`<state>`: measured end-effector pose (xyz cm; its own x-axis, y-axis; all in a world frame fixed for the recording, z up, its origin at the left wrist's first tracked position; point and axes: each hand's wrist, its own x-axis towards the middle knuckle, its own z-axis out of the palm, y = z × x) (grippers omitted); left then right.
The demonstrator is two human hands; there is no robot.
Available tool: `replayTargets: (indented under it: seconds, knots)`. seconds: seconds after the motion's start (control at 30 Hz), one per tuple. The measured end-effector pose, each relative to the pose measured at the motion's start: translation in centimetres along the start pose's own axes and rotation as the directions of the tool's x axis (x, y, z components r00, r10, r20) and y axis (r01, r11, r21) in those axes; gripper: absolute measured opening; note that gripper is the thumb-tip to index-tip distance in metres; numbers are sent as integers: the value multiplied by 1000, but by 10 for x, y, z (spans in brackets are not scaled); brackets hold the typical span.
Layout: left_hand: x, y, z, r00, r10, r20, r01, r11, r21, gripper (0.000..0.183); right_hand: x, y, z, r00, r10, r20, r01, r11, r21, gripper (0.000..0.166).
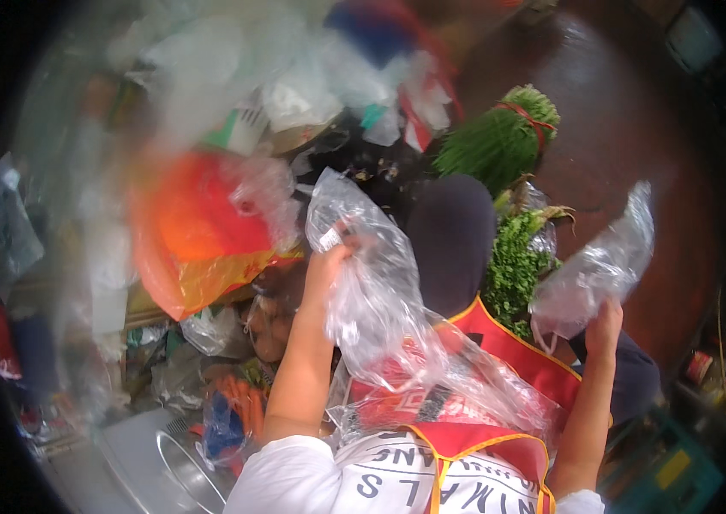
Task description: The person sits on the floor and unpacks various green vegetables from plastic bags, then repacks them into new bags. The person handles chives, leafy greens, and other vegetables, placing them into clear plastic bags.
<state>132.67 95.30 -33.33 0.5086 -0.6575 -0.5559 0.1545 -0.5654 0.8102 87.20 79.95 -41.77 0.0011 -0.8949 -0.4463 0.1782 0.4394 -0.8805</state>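
Note:
Clear plastic bags fill both of my hands. My left hand (332, 257) grips a crumpled transparent bag (376, 308) that hangs down over my lap. Raised on the right, my right hand (604, 324) holds another clear bag (601, 270), its far end pointing up and away. More clear plastic film (485, 385) lies across the red apron (524, 353) with yellow trim. Beyond my knees, a bundle of long green stalks (498, 138) is tied with a red band. Leafy green herbs (514, 270) lie between my legs, partly hidden by the right-hand bag.
An orange-red plastic bag (202, 238) stands at left, near blurred white bags (299, 83). Carrots (244, 405) lie beside my left arm, near a metal bowl (186, 462) at lower left. Brown floor (671, 212) spreads at right, with a teal crate (665, 462) below.

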Motion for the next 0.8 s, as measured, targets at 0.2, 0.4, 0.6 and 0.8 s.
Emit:
replayTargets:
  seconds: [0.2,0.4,0.6,0.8]
  knots:
    - [7,-21,-26,943,-59,-327,-204,675,-709,31,-9,20,8,987,161,2,-161,986,51,26]
    - [45,33,-90,551,253,-795,-780,495,-383,44,-19,20,26,981,188,-51,-194,969,-153,32]
    - [116,22,-118,-115,838,-534,-228,501,835,57,-25,33,41,972,220,-86,-234,951,-202,27]
    - [164,-23,-111,397,732,-553,301,466,832,41,-22,39,39,988,156,16,-141,927,-348,23]
